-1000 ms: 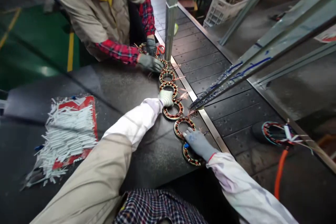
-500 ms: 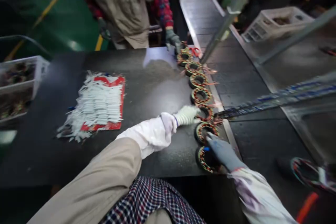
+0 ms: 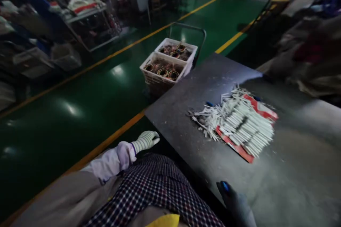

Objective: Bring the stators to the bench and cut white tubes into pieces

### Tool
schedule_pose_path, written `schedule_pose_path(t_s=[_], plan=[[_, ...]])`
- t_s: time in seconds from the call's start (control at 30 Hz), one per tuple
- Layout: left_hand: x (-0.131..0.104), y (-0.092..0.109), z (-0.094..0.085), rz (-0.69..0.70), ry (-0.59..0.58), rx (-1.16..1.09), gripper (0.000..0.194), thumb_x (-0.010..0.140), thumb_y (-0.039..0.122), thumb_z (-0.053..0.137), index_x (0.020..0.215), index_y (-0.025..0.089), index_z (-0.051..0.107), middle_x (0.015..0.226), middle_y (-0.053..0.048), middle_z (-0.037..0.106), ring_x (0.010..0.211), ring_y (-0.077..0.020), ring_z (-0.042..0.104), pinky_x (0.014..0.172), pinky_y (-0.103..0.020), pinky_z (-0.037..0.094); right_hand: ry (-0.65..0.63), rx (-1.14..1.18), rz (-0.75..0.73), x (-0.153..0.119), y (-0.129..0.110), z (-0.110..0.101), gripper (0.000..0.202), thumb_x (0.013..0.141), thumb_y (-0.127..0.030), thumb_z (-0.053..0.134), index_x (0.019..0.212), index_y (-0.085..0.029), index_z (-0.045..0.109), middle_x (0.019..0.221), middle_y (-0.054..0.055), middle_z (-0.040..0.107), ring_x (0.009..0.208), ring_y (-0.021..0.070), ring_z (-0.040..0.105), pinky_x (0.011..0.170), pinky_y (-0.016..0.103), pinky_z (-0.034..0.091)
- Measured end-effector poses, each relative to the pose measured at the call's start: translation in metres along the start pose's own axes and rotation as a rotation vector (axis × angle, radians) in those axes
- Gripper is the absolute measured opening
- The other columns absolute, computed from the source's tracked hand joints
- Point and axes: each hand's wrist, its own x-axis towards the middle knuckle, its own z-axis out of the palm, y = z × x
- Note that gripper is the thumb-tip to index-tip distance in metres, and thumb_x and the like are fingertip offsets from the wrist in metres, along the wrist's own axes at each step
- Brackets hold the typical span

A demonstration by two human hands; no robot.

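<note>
My left hand [image 3: 146, 140], in a white and green striped glove, hangs off the near left edge of the table, in front of my checked apron [image 3: 157, 184]. It holds nothing; a small gap shows between its thumb and curled fingers. Low over the table's near side is my right hand [image 3: 238, 204] in a grey glove, dark and blurred. A dark piece with a bright blue spot [image 3: 225, 186] shows at its fingertips; what it is I cannot make out. Beyond lies a heap of thin white tubes [image 3: 247, 127] on a red and white sheet [image 3: 249, 156].
Past the table's [image 3: 176, 113] far left corner stand white crates [image 3: 183, 72] of wound stators [image 3: 162, 72], by a cart handle [image 3: 204, 35]. Green floor [image 3: 106, 88] with yellow lines runs along the left. Benches [image 3: 87, 12] stand at the back left. A blurred figure [image 3: 311, 46] is at the right.
My view has swung left, so the stator row and conveyor are out of sight. My left hand has left the stators and come back beside my body. My right hand is also off them.
</note>
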Motion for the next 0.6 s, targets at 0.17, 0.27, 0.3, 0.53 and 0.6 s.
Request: schedule_pose_path(t_s=[0.17, 0.27, 0.3, 0.53, 0.6], plan=[[0.040, -0.070, -0.080, -0.030, 0.191, -0.240, 0.035, 0.094, 0.035, 0.058, 0.123, 0.018, 0.066, 0.123, -0.008, 0.071, 0.112, -0.0215, 0.066, 0.102, -0.032, 0.049, 0.069, -0.045, -0.068, 0.085, -0.147, -0.050, 0.050, 0.088, -0.055, 0.039, 0.115, -0.025, 0.070, 0.104, 0.011, 0.078, 0.099, 0.0323, 0.072, 0.080, 0.038, 0.055], [0.102, -0.102, -0.123, 0.009, 0.259, -0.245, 0.045, 0.093, 0.036, 0.059, 0.133, 0.016, 0.059, 0.132, -0.010, 0.065, 0.117, -0.0212, 0.064, 0.104, -0.032, 0.048, 0.038, -0.085, -0.073, 0.135, -0.192, -0.065, 0.047, 0.089, -0.053, 0.043, 0.118, -0.027, 0.070, 0.100, 0.009, 0.078, 0.092, 0.0302, 0.073, 0.075, 0.037, 0.054], [0.126, -0.113, -0.137, 0.019, 0.266, -0.219, 0.047, 0.093, 0.037, 0.059, 0.135, 0.016, 0.058, 0.135, -0.010, 0.064, 0.119, -0.0216, 0.063, 0.106, -0.032, 0.047, 0.036, -0.084, -0.091, 0.154, -0.207, -0.067, 0.045, 0.090, -0.051, 0.044, 0.118, -0.027, 0.070, 0.101, 0.009, 0.078, 0.092, 0.0293, 0.073, 0.075, 0.036, 0.053], [0.284, -0.199, -0.229, -0.146, 0.243, 0.007, 0.055, 0.092, 0.035, 0.059, 0.141, 0.014, 0.050, 0.145, -0.015, 0.055, 0.131, -0.0292, 0.053, 0.114, -0.043, 0.036, 0.110, -0.095, -0.146, 0.323, -0.379, -0.097, 0.042, 0.096, -0.040, 0.043, 0.126, -0.022, 0.066, 0.116, 0.011, 0.074, 0.104, 0.0288, 0.071, 0.083, 0.034, 0.051], [0.328, -0.221, -0.257, -0.163, 0.264, 0.026, 0.057, 0.092, 0.035, 0.057, 0.143, 0.012, 0.047, 0.146, -0.017, 0.053, 0.133, -0.0307, 0.050, 0.115, -0.044, 0.034, 0.120, -0.105, -0.206, 0.378, -0.437, -0.110, 0.042, 0.099, -0.039, 0.042, 0.130, -0.022, 0.063, 0.123, 0.011, 0.071, 0.109, 0.0279, 0.069, 0.087, 0.033, 0.050]])
